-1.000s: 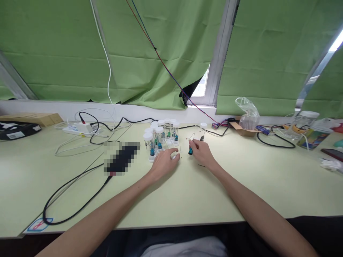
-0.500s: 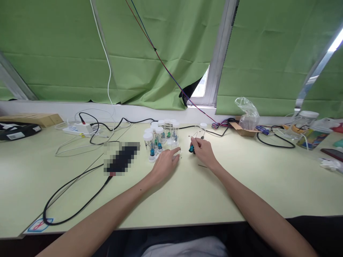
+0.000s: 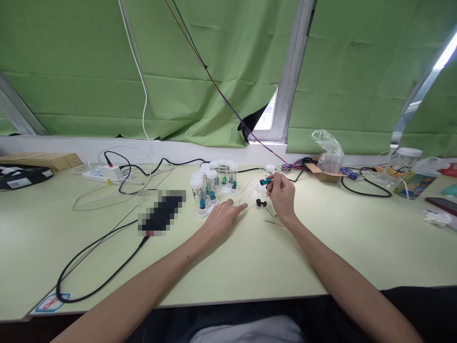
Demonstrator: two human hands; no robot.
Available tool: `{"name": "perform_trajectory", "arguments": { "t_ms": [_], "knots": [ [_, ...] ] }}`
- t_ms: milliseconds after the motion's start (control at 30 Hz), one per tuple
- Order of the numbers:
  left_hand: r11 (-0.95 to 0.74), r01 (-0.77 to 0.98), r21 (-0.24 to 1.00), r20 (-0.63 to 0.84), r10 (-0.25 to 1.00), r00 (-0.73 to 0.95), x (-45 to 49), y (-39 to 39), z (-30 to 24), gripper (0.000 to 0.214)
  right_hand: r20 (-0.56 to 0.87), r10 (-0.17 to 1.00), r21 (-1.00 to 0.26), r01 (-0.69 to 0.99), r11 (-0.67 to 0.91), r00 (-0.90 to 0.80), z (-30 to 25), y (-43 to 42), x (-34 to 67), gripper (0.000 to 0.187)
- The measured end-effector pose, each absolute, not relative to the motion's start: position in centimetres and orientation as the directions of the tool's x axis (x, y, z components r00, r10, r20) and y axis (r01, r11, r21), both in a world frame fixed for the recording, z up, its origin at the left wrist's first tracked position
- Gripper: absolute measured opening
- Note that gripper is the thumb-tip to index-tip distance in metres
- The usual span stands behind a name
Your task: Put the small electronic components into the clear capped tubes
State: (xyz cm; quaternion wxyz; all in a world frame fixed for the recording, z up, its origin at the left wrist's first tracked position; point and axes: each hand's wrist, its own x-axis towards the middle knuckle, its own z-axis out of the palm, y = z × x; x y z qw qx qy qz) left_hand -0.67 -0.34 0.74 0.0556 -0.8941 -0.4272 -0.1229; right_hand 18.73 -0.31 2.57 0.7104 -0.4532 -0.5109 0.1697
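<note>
Bright, even light, daylight glaring white through the uncovered window pane (image 3: 266,116), soft faint shadows on the pale worktop (image 3: 250,267), lying clear tube (image 3: 249,191) faintly outlined, dark object (image 3: 162,212) pixelated, wide-angle stretching toward the edges

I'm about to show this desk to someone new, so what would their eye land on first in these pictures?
Probably the green curtains, which fill most of the background. Next comes the cluster of white-capped clear tubes standing left of centre on the pale table. Right of them, the person's right hand pinches a small teal piece, while the left hand is just in front of the tubes.
</note>
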Motion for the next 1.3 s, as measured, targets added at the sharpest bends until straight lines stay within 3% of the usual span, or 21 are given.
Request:
{"name": "perform_trajectory", "arguments": {
  "t_ms": [167,433,800,1033,1300],
  "knots": [
    [-0.639,0.766,-0.063,0.231,0.737,0.635,-0.6,-0.4,0.9,0.053,0.555,0.731,-0.830,0.217,0.513,0.396,2.3,0.0,18.9,0.046],
    [-0.651,0.759,-0.022,0.249,0.732,0.635,-0.6,-0.4,0.6,0.050,0.537,0.787,-0.834,0.333,0.440,0.305,1.7,0.5,19.1,0.044],
    [-0.643,0.765,-0.042,0.259,0.732,0.630,-0.6,-0.4,0.6,0.050,0.369,0.893,-0.923,-0.013,0.385,0.257,1.4,1.4,19.4,0.034],
    [-0.637,0.770,-0.028,0.252,0.741,0.622,-0.6,-0.3,0.7,0.050,0.228,0.968,-0.935,-0.253,0.247,0.101,2.5,0.8,19.8,0.034],
    [-0.629,0.777,0.026,0.248,0.757,0.604,-0.6,-0.3,0.7,0.046,0.193,0.974,-0.935,-0.279,0.219,0.115,2.8,0.7,19.7,0.040]
  ]
}}
